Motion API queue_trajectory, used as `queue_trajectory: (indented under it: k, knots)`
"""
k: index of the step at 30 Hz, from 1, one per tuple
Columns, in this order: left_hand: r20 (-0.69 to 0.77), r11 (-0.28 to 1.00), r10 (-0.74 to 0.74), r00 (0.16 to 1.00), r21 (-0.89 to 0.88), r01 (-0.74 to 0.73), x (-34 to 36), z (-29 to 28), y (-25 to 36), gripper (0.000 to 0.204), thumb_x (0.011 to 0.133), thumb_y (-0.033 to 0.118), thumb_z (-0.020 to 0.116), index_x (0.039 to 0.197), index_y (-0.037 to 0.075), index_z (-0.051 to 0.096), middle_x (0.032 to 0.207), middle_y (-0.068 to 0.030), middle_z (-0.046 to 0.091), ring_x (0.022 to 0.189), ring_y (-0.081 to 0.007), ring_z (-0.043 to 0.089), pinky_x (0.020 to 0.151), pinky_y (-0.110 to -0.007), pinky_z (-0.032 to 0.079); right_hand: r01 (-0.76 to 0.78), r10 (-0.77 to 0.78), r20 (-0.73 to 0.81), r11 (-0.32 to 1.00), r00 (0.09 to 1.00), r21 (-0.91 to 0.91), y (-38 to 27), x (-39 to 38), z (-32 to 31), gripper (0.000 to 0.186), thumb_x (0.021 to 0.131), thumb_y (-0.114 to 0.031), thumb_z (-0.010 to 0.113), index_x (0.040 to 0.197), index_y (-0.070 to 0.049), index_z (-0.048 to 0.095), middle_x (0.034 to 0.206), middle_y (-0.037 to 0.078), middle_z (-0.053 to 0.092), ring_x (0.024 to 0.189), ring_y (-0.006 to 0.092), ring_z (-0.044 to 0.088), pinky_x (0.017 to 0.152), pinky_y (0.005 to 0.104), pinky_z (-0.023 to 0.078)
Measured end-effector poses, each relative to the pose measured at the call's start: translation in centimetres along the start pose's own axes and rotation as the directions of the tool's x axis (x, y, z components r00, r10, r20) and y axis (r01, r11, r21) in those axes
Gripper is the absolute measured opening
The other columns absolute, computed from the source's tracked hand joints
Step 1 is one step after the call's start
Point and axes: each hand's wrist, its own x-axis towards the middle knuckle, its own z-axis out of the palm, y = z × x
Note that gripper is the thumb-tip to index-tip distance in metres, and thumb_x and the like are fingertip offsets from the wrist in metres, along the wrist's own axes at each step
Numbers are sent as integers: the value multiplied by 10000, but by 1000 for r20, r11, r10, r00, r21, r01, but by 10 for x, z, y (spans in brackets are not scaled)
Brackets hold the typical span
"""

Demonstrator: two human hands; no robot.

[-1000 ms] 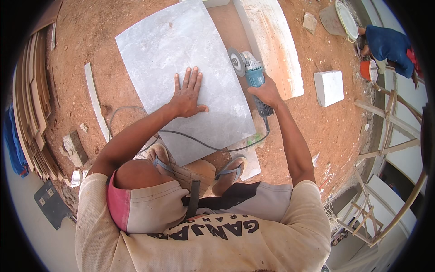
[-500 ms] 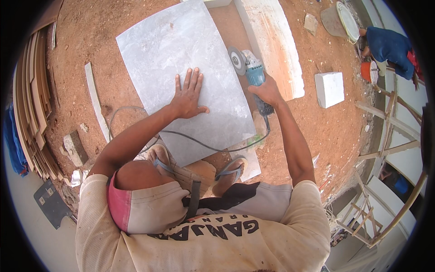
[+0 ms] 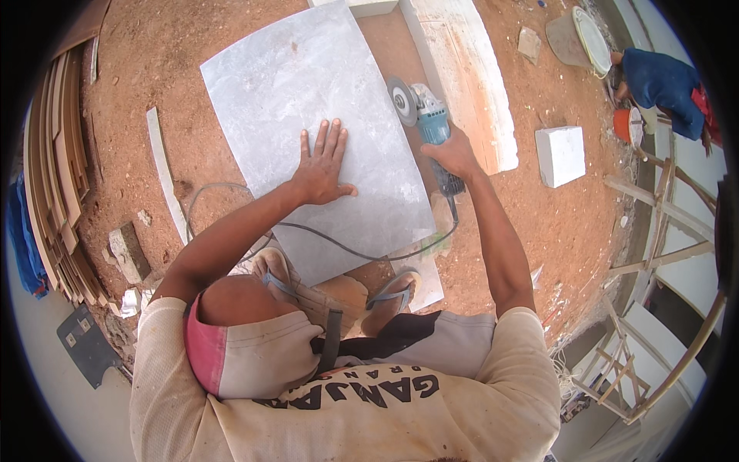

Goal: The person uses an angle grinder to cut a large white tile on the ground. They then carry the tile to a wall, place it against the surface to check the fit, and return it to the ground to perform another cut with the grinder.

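Observation:
My left hand (image 3: 322, 171) lies flat with spread fingers on a large grey tile (image 3: 262, 100). In my right hand (image 3: 454, 152) is a teal angle grinder (image 3: 434, 127), gripped around its body. The grinder's round disc (image 3: 401, 100) stands at the tile's right edge; whether it touches the edge I cannot tell. A dark power cord (image 3: 339, 245) runs from the back of the grinder across the near part of the tile and loops off to the left. My sandalled feet are close to the tile's near end.
A long white block (image 3: 469, 85) lies right of the tile, with a smaller white block (image 3: 560, 155) farther right. Stacked brown boards (image 3: 58, 177) and a narrow strip (image 3: 163, 165) lie left. A bucket (image 3: 573, 38), another person (image 3: 662, 81) and a wooden frame (image 3: 666, 200) are at right.
Almost nothing differs. The whole view has shifted very slightly; both hands, the grinder and the tile keep their places relative to one another.

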Motion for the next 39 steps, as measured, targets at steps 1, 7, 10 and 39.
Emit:
queue_trajectory:
  k: [1,7,10,39]
  knots:
    - [-2,1000,1,1000,0,-1,0,0,0,1280,844,689,671,1604,-54,-44,1685,-261,-100,1553,-429,-159,1207,-692,-52,-3,3,0,1000,1000,-1,0,0,0,814,667,-280,777,1360,71,533,1164,255,686,1065,345,689,914,411,552]
    - [-2,1000,1,1000,-2,-1,0,0,-1,1287,840,699,667,1603,-56,-43,1685,-259,-105,1552,-428,-163,1206,-695,-52,-5,5,3,1000,1000,8,-1,2,1,804,659,-279,777,1348,67,544,1161,251,689,1057,342,690,911,412,552]
    - [-3,1000,1,1000,1,-1,0,1,-1,1289,836,701,668,1603,-59,-38,1685,-260,-104,1553,-427,-162,1207,-695,-49,14,-14,5,999,1000,29,-3,4,-1,785,658,-277,777,1333,60,557,1158,246,690,1048,338,691,908,413,551]
    - [10,1000,12,1000,-17,-12,1,-1,-1,1316,824,693,692,1598,-62,-58,1677,-275,-114,1548,-437,-171,1203,-694,-67,-2,2,0,1000,1000,28,-15,15,0,783,664,-283,776,1337,54,562,1167,238,688,1065,335,684,926,406,543]
